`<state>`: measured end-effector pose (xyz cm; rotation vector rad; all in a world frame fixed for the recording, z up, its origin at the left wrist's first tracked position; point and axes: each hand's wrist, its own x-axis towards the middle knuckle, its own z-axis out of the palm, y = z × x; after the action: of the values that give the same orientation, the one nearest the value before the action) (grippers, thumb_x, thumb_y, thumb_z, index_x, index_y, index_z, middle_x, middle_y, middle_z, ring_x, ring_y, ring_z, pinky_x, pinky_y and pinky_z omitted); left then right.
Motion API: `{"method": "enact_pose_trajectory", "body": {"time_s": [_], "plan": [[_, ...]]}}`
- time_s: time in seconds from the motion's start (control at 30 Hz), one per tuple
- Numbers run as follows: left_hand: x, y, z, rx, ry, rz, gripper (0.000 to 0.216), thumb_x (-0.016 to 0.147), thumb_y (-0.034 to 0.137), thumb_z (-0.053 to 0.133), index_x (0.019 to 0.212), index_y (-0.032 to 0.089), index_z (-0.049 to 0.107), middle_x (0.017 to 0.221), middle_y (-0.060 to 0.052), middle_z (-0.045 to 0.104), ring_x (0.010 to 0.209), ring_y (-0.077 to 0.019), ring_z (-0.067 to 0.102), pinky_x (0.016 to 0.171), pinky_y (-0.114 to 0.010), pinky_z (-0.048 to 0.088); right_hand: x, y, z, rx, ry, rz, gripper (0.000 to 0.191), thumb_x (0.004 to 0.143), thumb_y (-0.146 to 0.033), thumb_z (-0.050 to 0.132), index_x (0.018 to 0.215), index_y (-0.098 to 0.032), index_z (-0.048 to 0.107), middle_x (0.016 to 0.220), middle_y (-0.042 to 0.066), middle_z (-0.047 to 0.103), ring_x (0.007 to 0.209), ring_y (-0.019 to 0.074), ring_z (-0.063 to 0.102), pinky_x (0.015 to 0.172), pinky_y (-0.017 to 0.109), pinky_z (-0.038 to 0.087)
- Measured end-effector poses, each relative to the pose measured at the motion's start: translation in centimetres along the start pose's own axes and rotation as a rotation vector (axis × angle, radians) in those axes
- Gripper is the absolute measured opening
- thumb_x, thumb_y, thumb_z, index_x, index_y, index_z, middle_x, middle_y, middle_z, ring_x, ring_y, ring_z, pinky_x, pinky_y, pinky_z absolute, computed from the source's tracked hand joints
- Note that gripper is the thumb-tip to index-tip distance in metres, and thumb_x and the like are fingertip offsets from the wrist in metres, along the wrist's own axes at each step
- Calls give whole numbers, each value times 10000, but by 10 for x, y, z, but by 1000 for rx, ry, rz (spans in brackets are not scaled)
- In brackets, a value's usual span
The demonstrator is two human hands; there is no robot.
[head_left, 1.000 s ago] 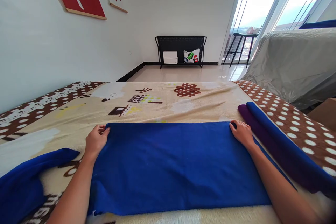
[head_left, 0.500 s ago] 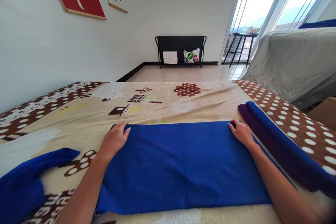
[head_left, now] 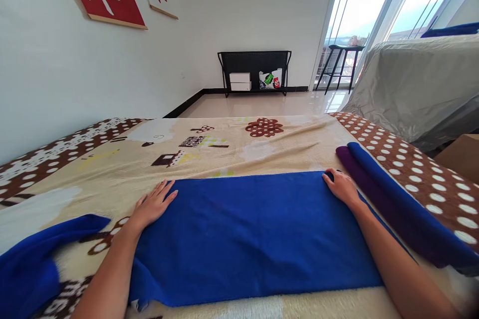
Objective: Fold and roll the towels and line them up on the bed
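A blue fleece cloth (head_left: 254, 234) lies spread flat on a patterned beige blanket (head_left: 239, 147) in front of me. My left hand (head_left: 152, 206) rests flat with fingers stretched out on the cloth's far left corner. At the far right corner my right hand (head_left: 341, 188) sits curled, fingers pressed on the cloth's edge. Beside that hand lies a rolled blue and purple cloth (head_left: 396, 204).
Another blue cloth (head_left: 33, 259) lies bunched at the near left. A white wall runs along the left. Beyond the blanket are shiny floor, a black rack (head_left: 255, 72) with boxes, a stool (head_left: 339, 67) by the window and grey-covered furniture (head_left: 419, 89) at right.
My left hand let go of its curled grip on the left corner, slid inward over the cloth, then settled flat with fingers stretched out. The right hand stayed put.
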<state>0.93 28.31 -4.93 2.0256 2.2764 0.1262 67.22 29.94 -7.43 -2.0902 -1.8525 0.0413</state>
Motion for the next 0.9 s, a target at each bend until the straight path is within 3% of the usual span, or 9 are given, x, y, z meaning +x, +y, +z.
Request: {"method": "enact_pose_trajectory", "body": {"time_s": [0.17, 0.7, 0.8, 0.9], "plan": [[-1, -17, 4, 8, 21, -41, 684, 966, 624, 177, 1564, 306, 272, 1659, -38, 202, 1528, -283, 179, 1195, -599, 140, -1, -1, 0, 9, 2, 7, 396, 971, -445, 386, 1165, -188, 618, 1126, 127, 695, 1092, 275, 632, 956, 387, 434], [-6, -6, 4, 8, 120, -24, 630, 985, 589, 200, 1534, 319, 348, 1633, -39, 291, 1501, -286, 264, 1184, -579, 201, -5, -3, -1, 39, 41, -19, 424, 976, -442, 358, 1176, -167, 611, 1147, 149, 690, 1114, 309, 632, 984, 444, 449], [-25, 5, -4, 19, 166, -20, 621, 993, 541, 218, 1541, 278, 341, 1645, -71, 254, 1495, -302, 278, 1168, -578, 241, -23, -11, -10, 67, 66, -94, 433, 983, -416, 333, 1234, -165, 582, 1298, 146, 637, 1230, 289, 582, 1062, 446, 418], [-70, 12, -8, 56, 230, 74, 622, 969, 502, 294, 1544, 272, 342, 1670, -54, 154, 1502, -320, 255, 1172, -574, 250, -66, -11, -18, 93, 31, -245, 425, 973, -436, 382, 1271, -206, 580, 1445, 66, 550, 1356, 226, 491, 1174, 392, 338]]}}
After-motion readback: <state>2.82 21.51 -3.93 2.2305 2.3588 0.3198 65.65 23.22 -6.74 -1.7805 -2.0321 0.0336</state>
